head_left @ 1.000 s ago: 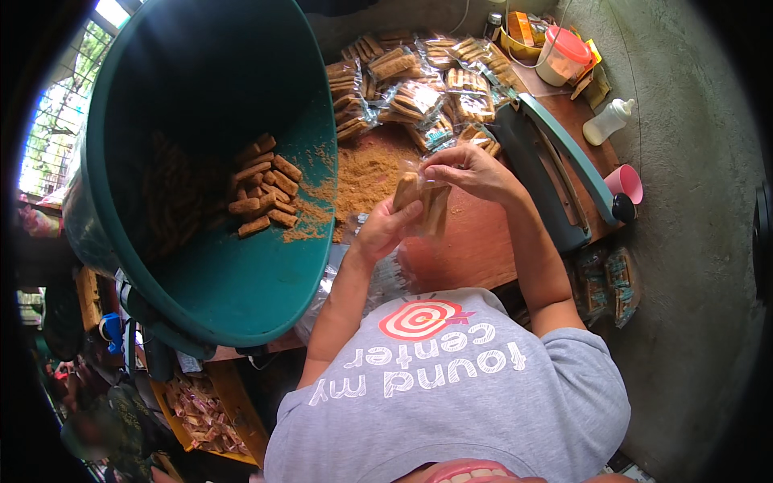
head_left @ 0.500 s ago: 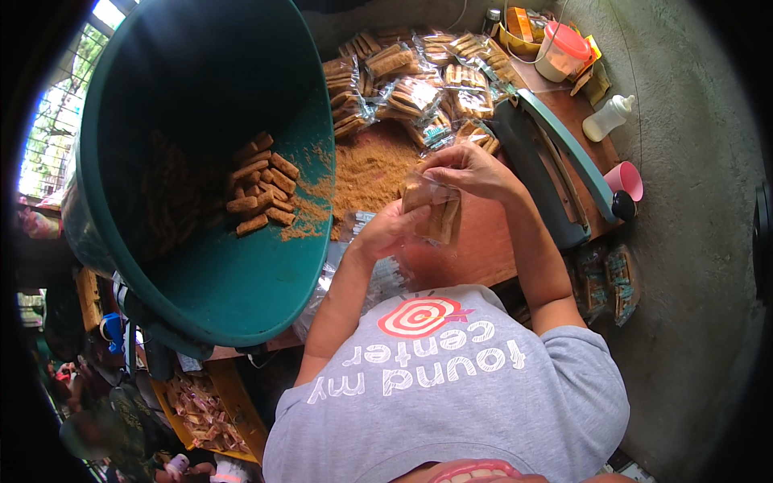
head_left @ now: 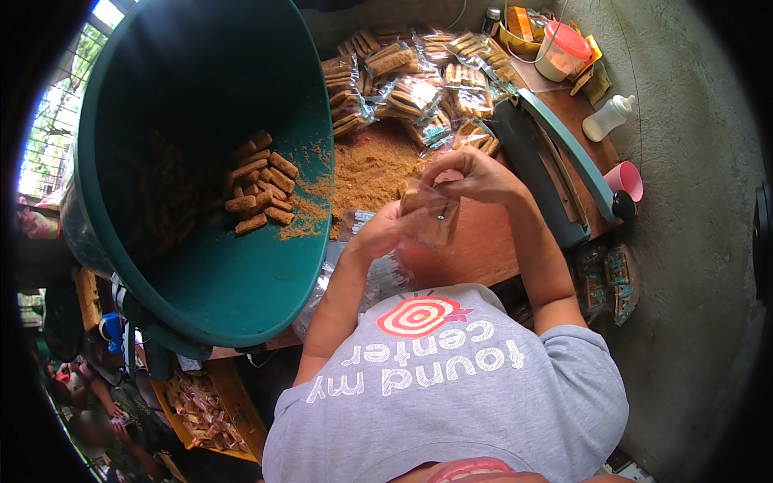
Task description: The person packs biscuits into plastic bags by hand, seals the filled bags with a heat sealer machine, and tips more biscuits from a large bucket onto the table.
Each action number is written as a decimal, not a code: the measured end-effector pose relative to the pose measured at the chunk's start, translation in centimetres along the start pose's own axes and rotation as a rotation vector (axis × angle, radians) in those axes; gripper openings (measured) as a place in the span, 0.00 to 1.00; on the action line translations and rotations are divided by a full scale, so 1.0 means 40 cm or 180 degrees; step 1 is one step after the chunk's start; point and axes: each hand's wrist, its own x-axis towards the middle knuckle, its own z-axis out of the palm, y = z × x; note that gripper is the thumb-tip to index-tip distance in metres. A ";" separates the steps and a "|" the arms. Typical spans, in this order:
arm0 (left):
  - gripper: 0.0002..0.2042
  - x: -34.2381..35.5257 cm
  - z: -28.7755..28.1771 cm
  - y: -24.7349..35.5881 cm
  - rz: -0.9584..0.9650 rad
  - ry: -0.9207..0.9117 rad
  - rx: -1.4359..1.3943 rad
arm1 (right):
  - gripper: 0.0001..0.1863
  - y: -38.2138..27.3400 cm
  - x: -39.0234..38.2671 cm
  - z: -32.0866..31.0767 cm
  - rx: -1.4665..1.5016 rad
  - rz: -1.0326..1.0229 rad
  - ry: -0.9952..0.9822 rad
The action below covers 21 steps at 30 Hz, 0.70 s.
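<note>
In front of my chest, a small clear plastic bag [head_left: 435,219] with brown biscuit sticks inside is held between both hands. My left hand [head_left: 380,231] grips its left side, the thumb lying across the front. My right hand [head_left: 477,175] pinches the bag's upper right edge with thumb and forefinger. Just beyond the hands, brown crumbs [head_left: 366,173] cover part of the wooden table [head_left: 483,241]. Flat printed plastic bags [head_left: 386,278] lie under my left forearm. Several filled bags [head_left: 411,97] are heaped at the back of the table.
On the left, a large green tub [head_left: 241,298] lies tipped toward me, with biscuit sticks [head_left: 270,181] and crumbs inside. A bag sealer [head_left: 547,169] stands to the right. Beyond it are a baby bottle [head_left: 608,119], a pink cup [head_left: 625,181] and a red-lidded container [head_left: 562,52].
My right hand has shifted slightly to the right along the bag's upper edge, and the bag's front now looks smoother and shinier. My left hand keeps its hold. A person at lower left has moved.
</note>
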 end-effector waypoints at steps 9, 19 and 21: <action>0.28 -0.016 0.002 0.023 -0.0107 -0.0299 -0.0785 | 0.09 -0.021 0.008 0.011 -0.0276 -0.0149 0.0160; 0.18 -0.012 0.002 0.003 -0.0134 0.0052 -0.0330 | 0.12 0.011 0.015 0.015 0.0247 -0.0611 -0.0123; 0.15 -0.006 -0.029 -0.016 0.0069 0.0101 -0.0474 | 0.15 -0.009 0.012 0.011 0.0139 0.0135 0.0396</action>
